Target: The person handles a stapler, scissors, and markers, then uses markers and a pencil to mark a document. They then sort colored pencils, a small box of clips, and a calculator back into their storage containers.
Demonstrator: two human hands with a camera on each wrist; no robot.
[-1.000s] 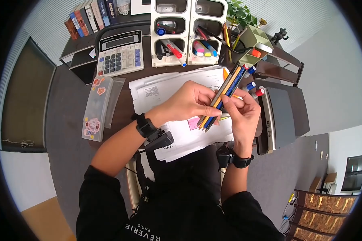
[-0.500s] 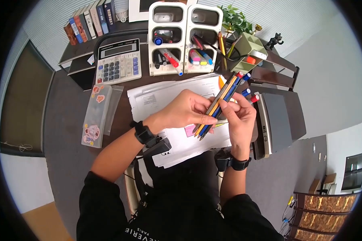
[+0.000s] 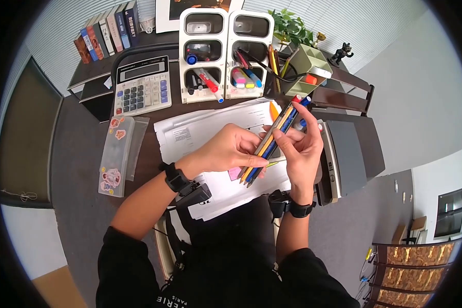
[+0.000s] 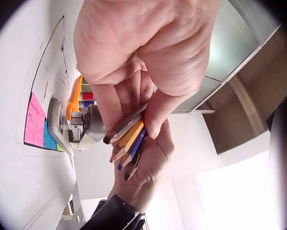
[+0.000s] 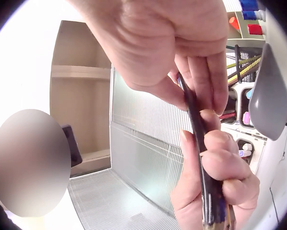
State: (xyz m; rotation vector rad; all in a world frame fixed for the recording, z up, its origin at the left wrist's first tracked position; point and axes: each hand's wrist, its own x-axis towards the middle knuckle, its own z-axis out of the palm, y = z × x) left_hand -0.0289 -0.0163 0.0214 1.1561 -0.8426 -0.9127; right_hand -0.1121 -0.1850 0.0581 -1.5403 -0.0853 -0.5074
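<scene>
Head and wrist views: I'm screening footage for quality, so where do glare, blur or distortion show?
Head view: the room bends toward black corners, though the pencils look fairly sharp; left wrist: the lower right is washed out to white; right wrist: a blurred oval hides what is at lower left, and the upper left is blown out.

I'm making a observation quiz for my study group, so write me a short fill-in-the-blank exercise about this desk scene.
1. The left hand and right hand hold several sharpened ____.
2. In the head view, the calculator is on the ____ side of the white organizers.
3. In the left wrist view, the largest sticky note is ____.
4. The plant has ____ leaves.

Missing words: pencils; left; pink; green.
</scene>
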